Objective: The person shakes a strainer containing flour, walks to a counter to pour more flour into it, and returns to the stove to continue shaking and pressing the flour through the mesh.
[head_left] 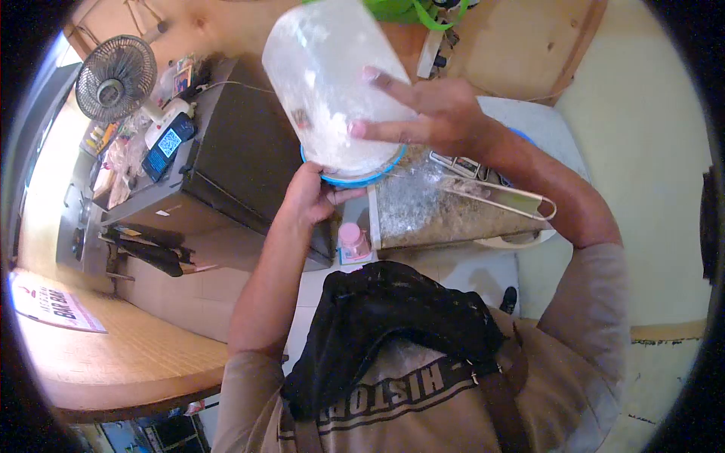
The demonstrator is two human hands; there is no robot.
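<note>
A large translucent white plastic tub (328, 83), smeared with white powder, is held up tilted in front of me. Its blue-rimmed end (362, 180) points down toward me. My left hand (313, 198) grips that end from below, with the thumb at the rim and the fingers underneath. My right hand (442, 113) is at the tub's right side, two fingers stretched out and spread across its wall. Whether those fingertips press on the wall is hard to tell. Below lies a powder-dusted work surface (408, 215).
On the work surface lie a long wire-handled tool (502, 198) and a device with buttons (457, 162). A pink-lidded jar (353, 240) stands lower down. To the left are a dark cabinet (234, 181), a fan (113, 83), a QR-code sign (168, 147) and a wooden counter (136, 355).
</note>
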